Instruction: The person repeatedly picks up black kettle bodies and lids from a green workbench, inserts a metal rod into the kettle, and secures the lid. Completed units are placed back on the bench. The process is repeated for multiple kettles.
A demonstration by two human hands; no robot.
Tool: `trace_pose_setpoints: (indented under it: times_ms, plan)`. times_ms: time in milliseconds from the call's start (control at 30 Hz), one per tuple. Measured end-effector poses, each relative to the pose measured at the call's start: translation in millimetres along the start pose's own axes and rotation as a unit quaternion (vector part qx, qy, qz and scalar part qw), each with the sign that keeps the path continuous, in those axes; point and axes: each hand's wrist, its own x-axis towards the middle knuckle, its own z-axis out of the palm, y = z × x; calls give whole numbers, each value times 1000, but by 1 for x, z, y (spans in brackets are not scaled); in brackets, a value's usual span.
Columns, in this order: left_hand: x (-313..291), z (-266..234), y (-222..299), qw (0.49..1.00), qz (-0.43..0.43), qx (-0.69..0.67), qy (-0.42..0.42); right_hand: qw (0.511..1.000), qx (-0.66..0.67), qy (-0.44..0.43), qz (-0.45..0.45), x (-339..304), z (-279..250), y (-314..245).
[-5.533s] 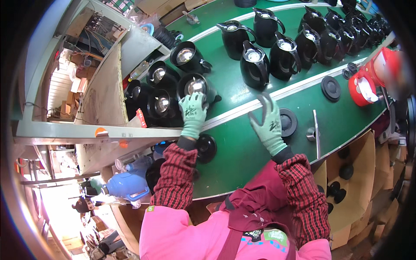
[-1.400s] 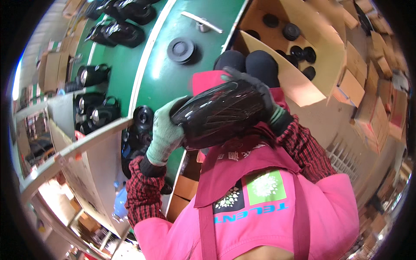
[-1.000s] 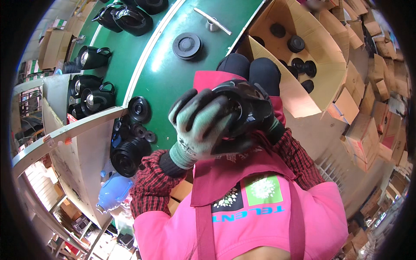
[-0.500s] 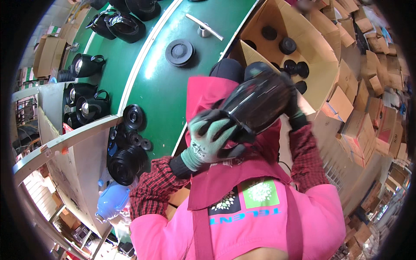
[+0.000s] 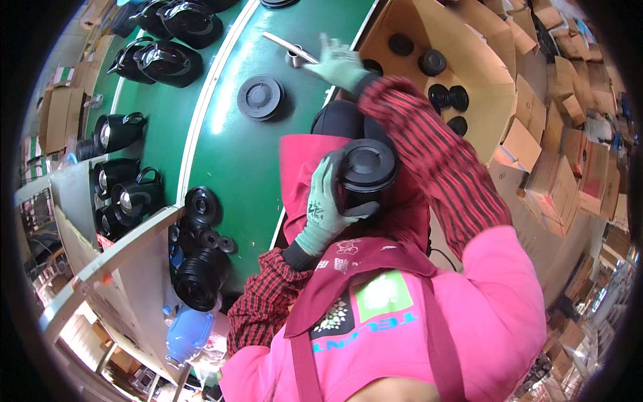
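Note:
My left hand (image 5: pixel 321 204), in a green-and-black work glove, is wrapped round a glossy black jug (image 5: pixel 362 195) held over my lap. Its round, ridged black base cap (image 5: pixel 369 163) faces up, and most of the jug's body below is hidden. My right hand (image 5: pixel 340 63), gloved alike, reaches out over the green table with fingers apart. It is at the end of a metal T-shaped bar tool (image 5: pixel 291 48); whether it touches the bar I cannot tell. A loose black ridged disc (image 5: pixel 261 98) lies on the table nearby.
Several black jugs (image 5: pixel 169 63) stand or lie along the table's far left. Stacked black rings (image 5: pixel 201 278) sit beside a metal rail (image 5: pixel 110 254), near a blue bottle-like object (image 5: pixel 187 333). At right, an open cardboard box (image 5: pixel 492 100) holds black round parts; more cartons (image 5: pixel 549 187) lie beyond.
The jug has been tipped from lying sideways to base up in my left hand. My right hand has let go of it and moved forward to the T-shaped tool.

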Motion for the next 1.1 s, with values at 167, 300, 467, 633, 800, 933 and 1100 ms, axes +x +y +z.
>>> trace_pose_setpoints:
  times_ms: [167,300,467,633,800,933,1100]
  plan:
    - [36,-50,-13,989,-70,-120,-48,983,178,-24,-46,26,31,17]
    - [117,-83,25,978,67,179,89,873,362,-228,-233,-66,-42,99]
    - [147,-44,32,906,-136,223,-334,911,135,-287,-262,-124,-104,86]
    - [131,-27,78,898,-156,295,-287,903,83,-145,-396,-120,-69,105]
    - [119,-31,49,928,-142,235,-254,905,123,-10,-407,-142,-55,100]
    - [120,-31,61,907,-173,256,-286,832,313,-184,-420,-108,-53,117]
    - [124,-38,55,913,-146,232,-302,433,835,-309,-144,-101,0,131]
